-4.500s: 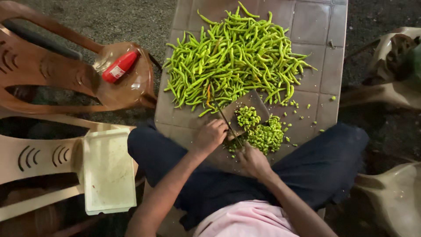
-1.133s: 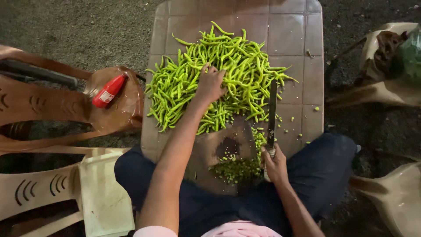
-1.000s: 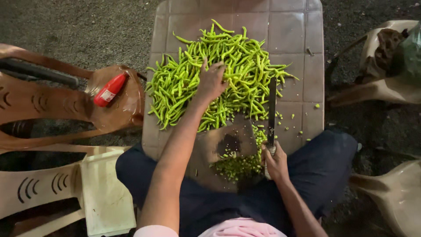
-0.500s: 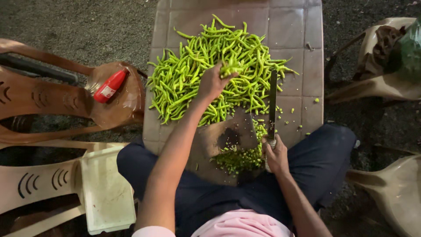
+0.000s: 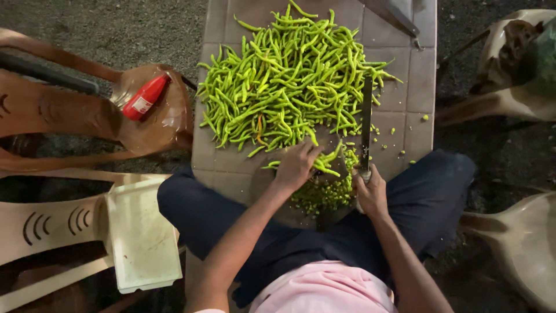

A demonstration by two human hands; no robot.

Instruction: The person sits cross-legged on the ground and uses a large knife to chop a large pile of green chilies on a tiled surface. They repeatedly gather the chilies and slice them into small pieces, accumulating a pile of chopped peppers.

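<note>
Your left hand [image 5: 296, 167] clutches a bunch of long green chillies [image 5: 324, 162] over the round dark chopping board [image 5: 278, 200]. Your right hand [image 5: 370, 194] grips the long-bladed knife [image 5: 366, 124], blade lying beside the heaped chilli pile [image 5: 284, 81].

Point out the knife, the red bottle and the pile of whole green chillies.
knife [image 5: 366, 124], head view, middle of the blade.
red bottle [image 5: 145, 97], head view, middle of its body.
pile of whole green chillies [image 5: 284, 75], head view, centre of the heap.

Pink top [image 5: 327, 287]; dark navy trousers [image 5: 214, 217]; forearms bare, no sleeves below elbow; no watch or rings visible.
</note>
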